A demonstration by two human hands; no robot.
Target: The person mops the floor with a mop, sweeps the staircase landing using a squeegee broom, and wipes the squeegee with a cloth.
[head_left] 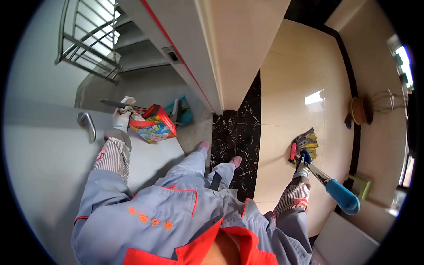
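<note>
My left hand, in a pale glove, is closed on a colourful printed bag with red edges. A dark grey handle and a whitish cloth are at the same hand; how they are gripped is unclear. My right hand is wrapped round the shaft of a mop, whose blue grip points up toward me. Below that hand, the grey and yellow mop head rests on the tiled floor, with a pink part beside it.
A black marbled threshold runs under my feet beside a door frame. To the left stand a door with a metal handle and stairs with a railing. A teal container sits behind the bag. A brown pot stands right.
</note>
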